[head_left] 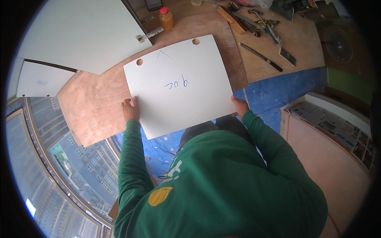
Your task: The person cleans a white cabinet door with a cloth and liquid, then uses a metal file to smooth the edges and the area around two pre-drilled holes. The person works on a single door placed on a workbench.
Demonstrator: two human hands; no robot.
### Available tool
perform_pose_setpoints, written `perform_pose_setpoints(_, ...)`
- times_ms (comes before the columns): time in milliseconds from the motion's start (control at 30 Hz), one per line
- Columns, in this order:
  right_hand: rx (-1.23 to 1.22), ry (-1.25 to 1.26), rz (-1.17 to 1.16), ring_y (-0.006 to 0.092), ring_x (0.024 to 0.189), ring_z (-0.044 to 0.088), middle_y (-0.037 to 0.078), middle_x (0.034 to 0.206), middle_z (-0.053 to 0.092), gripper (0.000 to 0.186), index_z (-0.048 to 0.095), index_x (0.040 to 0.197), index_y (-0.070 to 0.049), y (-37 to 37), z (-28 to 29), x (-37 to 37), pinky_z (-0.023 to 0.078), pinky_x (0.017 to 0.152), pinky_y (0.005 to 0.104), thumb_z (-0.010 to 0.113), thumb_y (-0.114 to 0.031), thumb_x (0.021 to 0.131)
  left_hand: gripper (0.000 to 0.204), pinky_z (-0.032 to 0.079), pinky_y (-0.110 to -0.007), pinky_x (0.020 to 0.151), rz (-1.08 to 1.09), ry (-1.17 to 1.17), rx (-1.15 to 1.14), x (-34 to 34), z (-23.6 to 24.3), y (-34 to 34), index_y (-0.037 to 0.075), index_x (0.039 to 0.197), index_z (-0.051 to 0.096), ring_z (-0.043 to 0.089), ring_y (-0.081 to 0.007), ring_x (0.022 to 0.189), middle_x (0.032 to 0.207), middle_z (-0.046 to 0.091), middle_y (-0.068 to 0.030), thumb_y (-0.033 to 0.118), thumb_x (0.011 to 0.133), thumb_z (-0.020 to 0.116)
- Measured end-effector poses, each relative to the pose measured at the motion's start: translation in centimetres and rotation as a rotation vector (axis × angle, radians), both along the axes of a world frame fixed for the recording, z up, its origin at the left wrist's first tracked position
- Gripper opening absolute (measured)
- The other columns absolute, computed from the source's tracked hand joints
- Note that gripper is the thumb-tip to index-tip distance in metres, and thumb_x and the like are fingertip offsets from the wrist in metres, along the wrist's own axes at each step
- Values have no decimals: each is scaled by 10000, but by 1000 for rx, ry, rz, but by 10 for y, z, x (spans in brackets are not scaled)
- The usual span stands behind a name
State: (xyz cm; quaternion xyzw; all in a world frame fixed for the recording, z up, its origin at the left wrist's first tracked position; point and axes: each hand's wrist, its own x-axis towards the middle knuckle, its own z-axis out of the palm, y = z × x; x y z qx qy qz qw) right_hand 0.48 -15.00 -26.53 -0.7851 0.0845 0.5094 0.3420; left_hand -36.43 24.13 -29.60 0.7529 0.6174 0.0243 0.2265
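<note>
A white cabinet door panel with blue pen marks and two round hinge holes along its far edge lies between my hands. Its far part is over the plywood worktop, and its near edge reaches out toward my body. My left hand grips the panel's left edge, thumb on the top face. At the right edge my right hand holds it the same way, its fingers partly hidden beneath. Beyond the panel, a metal hinge sticks out from the edge of a larger white door.
An orange bottle with a red cap stands at the back of the plywood worktop. To the right lie a hammer, a long dark file and several other tools. Blue sheeting covers the floor; a window is at left.
</note>
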Motion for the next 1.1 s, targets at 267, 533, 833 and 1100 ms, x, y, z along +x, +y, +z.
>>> perform_pose_setpoints(267, -22, 141, -121, 205, 953, 703, 55, 1124, 727, 596, 681, 1275, -95, -4, -32, 2, 584, 723, 402, 649, -605, 967, 526, 377, -566, 1111, -260, 17, 225, 53, 12, -47, 159, 1406, 586, 489, -384, 1334, 1449, 541, -125, 416, 958, 681)
perform_pose_setpoints(533, 18, 134, -198, 243, 941, 709, 101, 1093, 727, 605, 694, 1176, -45, -4, -46, 4, 596, 712, 392, 772, -567, 882, 489, 339, -536, 1137, -478, -141, 154, 124, 15, -77, 179, 1403, 600, 475, -349, 1345, 1440, 542, -108, 341, 952, 701)
perform_pose_setpoints(833, 48, 189, -214, 214, 940, 700, 74, 1092, 725, 548, 661, 1141, -69, -3, -44, 5, 566, 716, 365, 798, -528, 876, 422, 369, -507, 1101, -661, -221, 140, 177, 16, -93, 186, 1335, 655, 513, -333, 1286, 1393, 580, -83, 321, 939, 719)
perform_pose_setpoints(1100, 58, 202, -195, 211, 995, 678, 62, 1143, 709, 528, 644, 1184, -67, -6, -48, 5, 544, 756, 338, 770, -505, 917, 425, 355, -514, 1125, -697, -206, 83, 171, 8, -102, 165, 1329, 651, 504, -333, 1307, 1397, 576, -92, 329, 940, 703)
